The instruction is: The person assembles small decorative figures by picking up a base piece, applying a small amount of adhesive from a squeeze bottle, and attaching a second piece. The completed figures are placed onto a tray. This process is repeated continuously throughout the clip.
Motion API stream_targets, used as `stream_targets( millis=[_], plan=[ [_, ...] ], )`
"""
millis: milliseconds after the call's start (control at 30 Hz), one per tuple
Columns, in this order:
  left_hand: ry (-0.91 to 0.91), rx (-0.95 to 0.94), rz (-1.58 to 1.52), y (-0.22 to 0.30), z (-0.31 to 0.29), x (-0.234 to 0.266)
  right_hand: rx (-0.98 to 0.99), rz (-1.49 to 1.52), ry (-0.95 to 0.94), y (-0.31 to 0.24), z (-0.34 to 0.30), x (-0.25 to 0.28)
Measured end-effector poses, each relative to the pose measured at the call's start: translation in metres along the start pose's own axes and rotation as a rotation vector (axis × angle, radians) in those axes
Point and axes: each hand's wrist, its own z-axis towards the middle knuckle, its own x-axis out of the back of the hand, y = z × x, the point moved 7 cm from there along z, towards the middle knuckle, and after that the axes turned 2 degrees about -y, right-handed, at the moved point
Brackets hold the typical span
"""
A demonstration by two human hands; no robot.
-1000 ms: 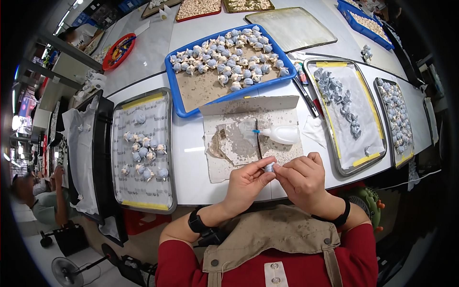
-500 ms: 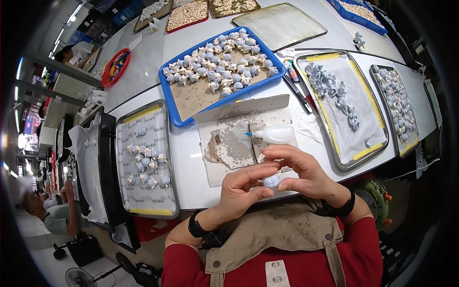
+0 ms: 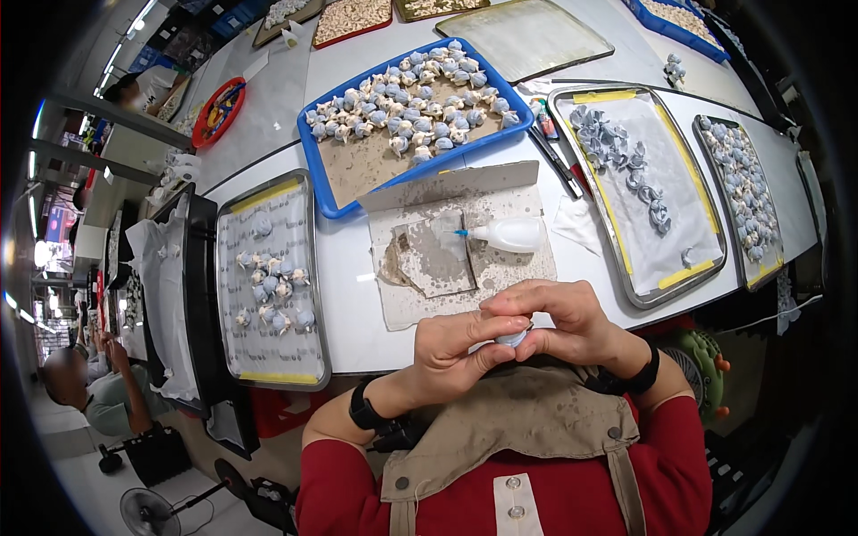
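A small pale-blue and cream figurine (image 3: 512, 339) is pinched between both hands, close to my apron. My left hand (image 3: 458, 347) grips it from the left with thumb and fingers. From the right, my right hand (image 3: 576, 327) closes over it, fingertips meeting those of the left. Most of the figurine is hidden by the fingers. Just beyond the hands lies a stained cardboard sheet (image 3: 402, 311) with a folded-up back edge. On it rests a white squeeze bottle (image 3: 517, 235) with a blue needle tip, lying on its side.
A blue tray (image 3: 332, 213) of similar figurines stands behind the cardboard. Left is a metal tray (image 3: 268, 368) with several more. On the right, one tray (image 3: 675, 241) holds grey-blue curled pieces, another (image 3: 756, 270) many figurines. Pens (image 3: 556, 163) lie between. Two people sit at far left.
Fingers of both hands have drawn closer round the figurine, covering more of it. The hands now sit a little farther from the bottle. My view has shifted slightly.
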Motion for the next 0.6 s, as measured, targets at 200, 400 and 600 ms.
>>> stream_targets(
  millis=[200,400,600],
  plan=[
    [0.052,0.142,-0.098,-0.005,-0.009,0.012,-0.069,0.175,0.024,0.013,0.003,-0.014],
    [0.131,0.283,0.670,0.013,0.000,0.129,-0.202,0.007,0.057,0.013,0.028,-0.018],
    [0.030,0.814,1.687,-0.004,-0.010,0.267,-0.334,-0.325,0.266,0.028,0.002,0.029]
  ],
)
